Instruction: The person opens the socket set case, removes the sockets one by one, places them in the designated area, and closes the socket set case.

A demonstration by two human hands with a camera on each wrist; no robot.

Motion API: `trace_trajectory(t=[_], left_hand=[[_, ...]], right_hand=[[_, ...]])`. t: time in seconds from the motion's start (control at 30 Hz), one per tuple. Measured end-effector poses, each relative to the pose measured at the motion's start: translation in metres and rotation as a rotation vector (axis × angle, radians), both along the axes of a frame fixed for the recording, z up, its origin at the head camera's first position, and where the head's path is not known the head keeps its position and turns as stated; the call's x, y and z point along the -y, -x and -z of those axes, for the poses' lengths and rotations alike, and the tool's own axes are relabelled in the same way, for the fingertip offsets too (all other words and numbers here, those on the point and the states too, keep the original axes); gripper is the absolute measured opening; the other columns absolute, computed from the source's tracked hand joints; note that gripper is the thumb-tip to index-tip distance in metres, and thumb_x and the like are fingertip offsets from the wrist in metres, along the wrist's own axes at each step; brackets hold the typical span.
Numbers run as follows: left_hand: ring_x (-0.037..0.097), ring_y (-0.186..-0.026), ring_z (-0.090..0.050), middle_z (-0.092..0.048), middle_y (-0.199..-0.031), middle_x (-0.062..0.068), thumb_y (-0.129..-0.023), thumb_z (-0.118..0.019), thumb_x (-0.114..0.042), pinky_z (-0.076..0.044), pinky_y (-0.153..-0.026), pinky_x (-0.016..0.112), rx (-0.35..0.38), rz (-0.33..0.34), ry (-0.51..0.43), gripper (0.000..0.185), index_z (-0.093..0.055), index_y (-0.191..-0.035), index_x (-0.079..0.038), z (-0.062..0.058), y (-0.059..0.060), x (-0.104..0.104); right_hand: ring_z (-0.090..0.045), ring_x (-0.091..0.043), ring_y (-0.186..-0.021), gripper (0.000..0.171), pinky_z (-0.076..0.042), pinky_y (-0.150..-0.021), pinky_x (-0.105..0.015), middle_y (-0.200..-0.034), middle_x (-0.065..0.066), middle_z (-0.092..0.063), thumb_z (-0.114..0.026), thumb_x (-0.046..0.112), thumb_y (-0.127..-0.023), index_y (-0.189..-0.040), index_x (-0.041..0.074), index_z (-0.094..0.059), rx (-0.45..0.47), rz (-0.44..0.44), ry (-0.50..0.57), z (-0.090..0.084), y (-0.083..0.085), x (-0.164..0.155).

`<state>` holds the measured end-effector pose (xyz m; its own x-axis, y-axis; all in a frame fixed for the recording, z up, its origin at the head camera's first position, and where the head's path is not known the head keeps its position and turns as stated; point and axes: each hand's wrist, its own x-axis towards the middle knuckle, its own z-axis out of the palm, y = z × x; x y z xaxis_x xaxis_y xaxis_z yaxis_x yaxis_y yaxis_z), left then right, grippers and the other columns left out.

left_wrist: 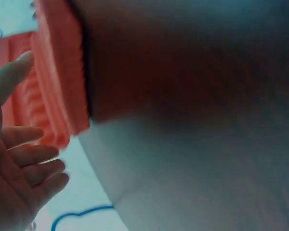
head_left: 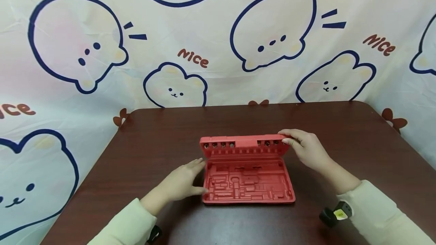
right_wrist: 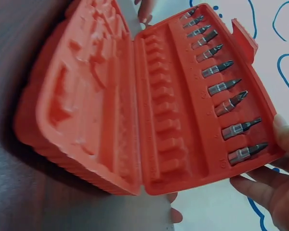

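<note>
One red plastic tool case lies open at the middle of the brown table, its long axis running left to right across the person, its moulded tray flat on the wood and its lid standing up along the far edge. The right hand is the nearer one to the lid: its curled fingers and thumb pinch the lid's top right corner, holding it upright. The left hand rests with straight, relaxed fingers against the tray's left end, holding nothing. The wrist view shows ten screwdriver bits clipped in a single row along the lid, points toward its outer edge; the tray's shaped hollows look empty. Behind the table hangs one cloth backdrop printed with cartoon bears.
</note>
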<state>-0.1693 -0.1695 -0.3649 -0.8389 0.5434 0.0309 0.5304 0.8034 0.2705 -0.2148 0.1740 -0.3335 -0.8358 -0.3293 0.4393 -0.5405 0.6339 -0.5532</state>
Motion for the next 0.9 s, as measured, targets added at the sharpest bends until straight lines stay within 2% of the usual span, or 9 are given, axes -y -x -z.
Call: trace_trajectory(t=[0.13, 0.27, 0.4, 0.57, 0.7, 0.9], left_hand=[[0.033, -0.116, -0.037, -0.041, -0.125, 0.022, -0.066, -0.067, -0.049, -0.035, -0.088, 0.044, -0.113, 0.063, 0.097, 0.079, -0.046, -0.122, 0.003, 0.006, -0.001, -0.009], [0.033, -0.119, -0.033, -0.039, -0.128, 0.021, -0.062, -0.069, -0.053, -0.033, -0.09, 0.044, -0.134, 0.085, 0.139, 0.085, -0.045, -0.124, 0.0, 0.008, 0.0, -0.012], [0.032, -0.123, -0.027, -0.033, -0.132, 0.02, -0.06, -0.068, -0.055, -0.027, -0.094, 0.044, -0.115, 0.093, 0.141, 0.09, -0.041, -0.127, -0.002, 0.009, 0.002, -0.011], [0.03, -0.126, -0.018, -0.026, -0.136, 0.018, -0.061, -0.067, -0.057, -0.02, -0.097, 0.047, -0.051, 0.088, 0.124, 0.093, -0.037, -0.131, -0.003, 0.011, 0.006, -0.008], [0.03, -0.128, -0.013, -0.022, -0.138, 0.017, -0.06, -0.066, -0.057, -0.017, -0.098, 0.046, 0.005, 0.079, 0.112, 0.095, -0.034, -0.132, -0.004, 0.013, 0.007, -0.009], [0.026, -0.129, -0.008, -0.018, -0.141, 0.013, -0.06, -0.066, -0.059, -0.014, -0.099, 0.045, 0.054, 0.099, 0.128, 0.099, -0.03, -0.135, -0.006, 0.014, 0.011, -0.012]], right_hand=[[-0.054, -0.018, -0.076, 0.024, -0.047, -0.067, -0.036, -0.093, -0.009, -0.062, -0.052, 0.013, -0.085, -0.106, 0.003, -0.06, 0.089, -0.003, 0.013, -0.005, 0.007, -0.002], [-0.054, -0.019, -0.077, 0.026, -0.046, -0.07, -0.036, -0.09, -0.007, -0.062, -0.051, 0.018, -0.086, -0.107, 0.005, -0.06, 0.181, -0.032, 0.012, -0.01, 0.015, -0.003], [-0.057, -0.02, -0.082, 0.031, -0.047, -0.072, -0.037, -0.094, -0.008, -0.062, -0.051, 0.025, -0.086, -0.109, 0.006, -0.058, 0.317, -0.033, 0.059, -0.013, 0.025, -0.005], [-0.058, -0.025, -0.09, 0.035, -0.045, -0.074, -0.04, -0.105, -0.016, -0.057, -0.049, 0.024, -0.088, -0.116, 0.003, -0.052, 0.455, -0.031, 0.231, -0.009, 0.037, -0.006], [-0.056, -0.026, -0.094, 0.036, -0.042, -0.078, -0.043, -0.114, -0.02, -0.05, -0.048, 0.012, -0.088, -0.122, 0.001, -0.046, 0.504, -0.03, 0.367, 0.0, 0.046, -0.008], [-0.047, -0.029, -0.104, 0.045, -0.04, -0.082, -0.043, -0.117, -0.02, -0.047, -0.049, 0.0, -0.086, -0.129, 0.005, -0.039, 0.521, -0.007, 0.351, 0.017, 0.061, -0.008]])
